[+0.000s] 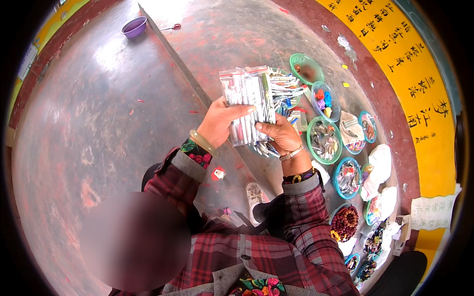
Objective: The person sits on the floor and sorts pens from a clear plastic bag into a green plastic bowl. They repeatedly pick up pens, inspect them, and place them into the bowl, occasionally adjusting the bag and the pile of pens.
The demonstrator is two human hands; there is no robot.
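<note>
Clear zip bags (pixel 244 89) packed with white pens are held up in front of me, their red-lined tops pointing away. My left hand (pixel 220 120) grips the left side, thumb lying across the front. On the right edge, my right hand (pixel 280 133) is closed, its thumb pressed on the plastic. The bags overlap, so I cannot tell exactly how many there are. Behind and below them, many loose pens (pixel 289 89) stick out of a container that is mostly hidden.
Along the right stand bowls of small goods: a green bowl (pixel 324 140), a blue basin (pixel 347 178), and dark red beads (pixel 344 223). A purple basin (pixel 134 27) and red-handled scissors (pixel 173 26) lie far left on the concrete floor. A yellow wall (pixel 424 133) curves along the right.
</note>
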